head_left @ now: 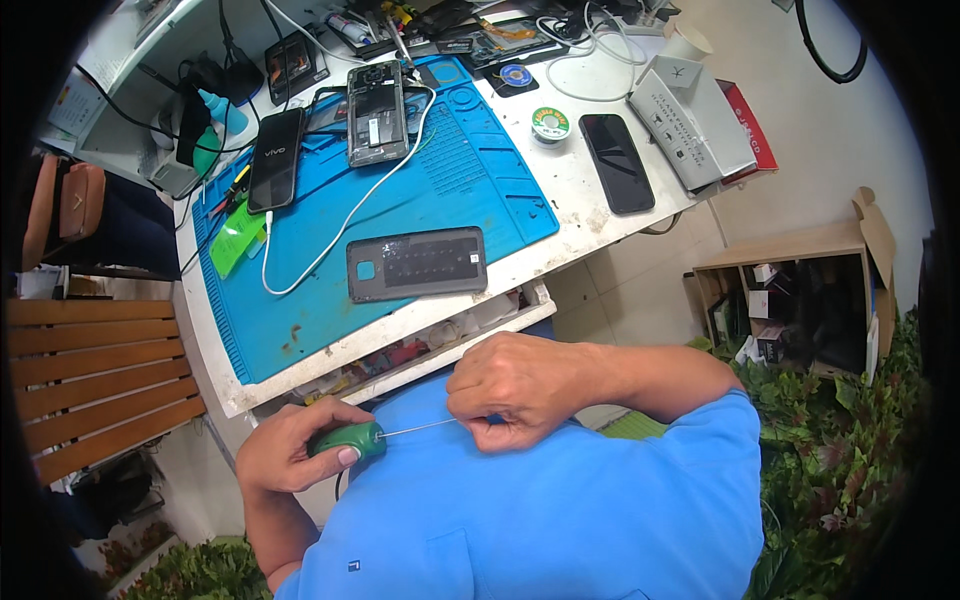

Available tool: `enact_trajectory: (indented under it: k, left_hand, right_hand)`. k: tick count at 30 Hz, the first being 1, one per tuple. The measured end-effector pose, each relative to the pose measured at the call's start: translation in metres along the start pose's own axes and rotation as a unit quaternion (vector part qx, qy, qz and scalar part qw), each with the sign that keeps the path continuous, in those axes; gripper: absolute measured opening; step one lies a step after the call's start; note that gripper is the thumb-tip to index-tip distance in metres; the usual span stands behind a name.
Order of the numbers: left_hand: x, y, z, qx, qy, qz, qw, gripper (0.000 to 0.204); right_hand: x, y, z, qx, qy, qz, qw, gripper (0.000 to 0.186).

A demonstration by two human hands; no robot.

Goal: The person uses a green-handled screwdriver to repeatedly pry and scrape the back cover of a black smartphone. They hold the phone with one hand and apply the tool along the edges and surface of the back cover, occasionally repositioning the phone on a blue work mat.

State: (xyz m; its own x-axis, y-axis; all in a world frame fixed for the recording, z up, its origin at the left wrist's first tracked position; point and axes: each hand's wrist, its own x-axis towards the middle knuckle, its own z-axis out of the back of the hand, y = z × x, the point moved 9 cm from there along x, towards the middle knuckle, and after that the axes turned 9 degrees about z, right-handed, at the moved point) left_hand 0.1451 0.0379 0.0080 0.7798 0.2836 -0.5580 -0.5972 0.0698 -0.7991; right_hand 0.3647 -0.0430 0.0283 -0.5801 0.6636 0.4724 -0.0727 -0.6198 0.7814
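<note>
Just below the edge of the white table [580, 200], in front of the blue shirt [600, 510], a chunky green tool [345, 438] is gripped by the left hand [290, 448], with fingers and thumb clamped around it. A thin silvery shaft [418, 428] (or maybe wire, can't really be told) is pointed across at the right hand [515, 390], and its far end is held there in pinched-up fingers, so the tip itself is hidden. Up on the blue mat [300, 325], a dark back cover [420, 265] is laid near the front edge, and an opened-up phone [377, 115] is parked farther back. A black phone [276, 160] is plugged into a white cable [266, 250]. Off the mat, another dark phone is set between a small round spool [550, 125] and a white-and-red box [690, 125].
</note>
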Motion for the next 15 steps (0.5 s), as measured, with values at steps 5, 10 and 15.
enact_trajectory:
  k: [5, 10, 15]
  left_hand:
    - [-0.034, 0.043, 0.032, -0.084, -0.125, -0.009, 0.989, 0.049]
    - [-0.075, 0.057, 0.054, -0.212, -0.260, -0.014, 0.942, 0.048]
    - [-0.049, 0.054, 0.036, -0.223, -0.247, -0.025, 0.943, 0.050]
  right_hand:
    - [-0.021, 0.003, 0.050, -0.094, -0.030, -0.037, 0.994, 0.014]
    - [-0.063, -0.028, 0.139, -0.305, -0.184, -0.187, 0.916, 0.006]
    - [-0.088, -0.076, 0.159, -0.282, -0.211, -0.301, 0.886, 0.022]
